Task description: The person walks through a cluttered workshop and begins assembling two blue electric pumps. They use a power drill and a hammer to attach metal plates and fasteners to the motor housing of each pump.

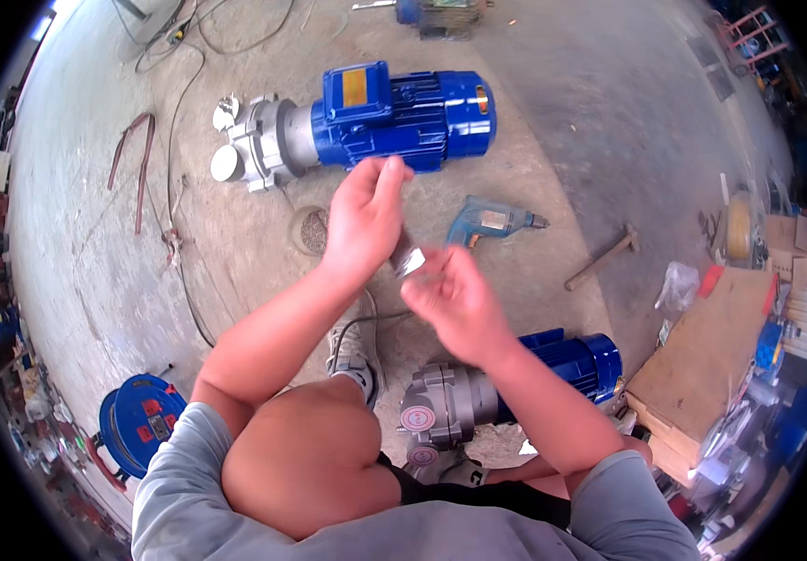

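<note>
Above my knees, my left hand [366, 215] is closed around a small shiny plate-like piece [410, 262] with a darker end; its exact kind is unclear. Slightly blurred, my right hand [459, 304] pinches at the lower end of the same piece. Beyond my hands lies a blue electric motor [403, 117] joined to a silver-grey pump head [263, 145] with two round covered ports. A second blue motor [581, 365] with a grey pump head [445, 402] sits below my right forearm. The teal power drill [492, 220] rests on the floor just past my right hand.
A hammer [604, 257] lies on the concrete at right, near a long cardboard box [702, 360]. A blue cable reel [140, 425] stands at lower left. Cords [174, 187] and a brown strap [146, 168] cross the left floor. Another motor [441, 14] is at the far edge.
</note>
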`<action>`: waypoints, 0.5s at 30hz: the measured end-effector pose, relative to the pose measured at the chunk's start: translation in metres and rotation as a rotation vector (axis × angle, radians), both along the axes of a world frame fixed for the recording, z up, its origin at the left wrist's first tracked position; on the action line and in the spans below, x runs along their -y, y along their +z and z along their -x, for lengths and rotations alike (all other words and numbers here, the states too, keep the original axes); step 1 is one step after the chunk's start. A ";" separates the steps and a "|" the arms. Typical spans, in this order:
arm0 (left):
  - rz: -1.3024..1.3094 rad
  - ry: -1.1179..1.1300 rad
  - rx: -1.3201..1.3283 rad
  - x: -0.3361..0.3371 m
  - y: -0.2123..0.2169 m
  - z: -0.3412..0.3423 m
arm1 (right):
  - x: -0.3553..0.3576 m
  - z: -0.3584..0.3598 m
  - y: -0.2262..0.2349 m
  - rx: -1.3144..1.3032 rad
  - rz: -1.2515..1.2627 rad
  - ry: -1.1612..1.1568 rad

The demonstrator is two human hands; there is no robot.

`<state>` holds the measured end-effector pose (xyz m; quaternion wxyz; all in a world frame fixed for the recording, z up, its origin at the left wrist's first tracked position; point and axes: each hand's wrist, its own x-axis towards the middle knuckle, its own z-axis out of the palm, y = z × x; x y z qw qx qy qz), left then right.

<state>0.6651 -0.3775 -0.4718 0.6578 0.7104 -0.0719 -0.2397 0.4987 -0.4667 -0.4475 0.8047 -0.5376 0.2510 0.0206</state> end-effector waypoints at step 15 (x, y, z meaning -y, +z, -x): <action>0.201 -0.156 -0.316 -0.033 0.002 -0.005 | 0.057 -0.046 -0.022 -0.057 0.144 -0.111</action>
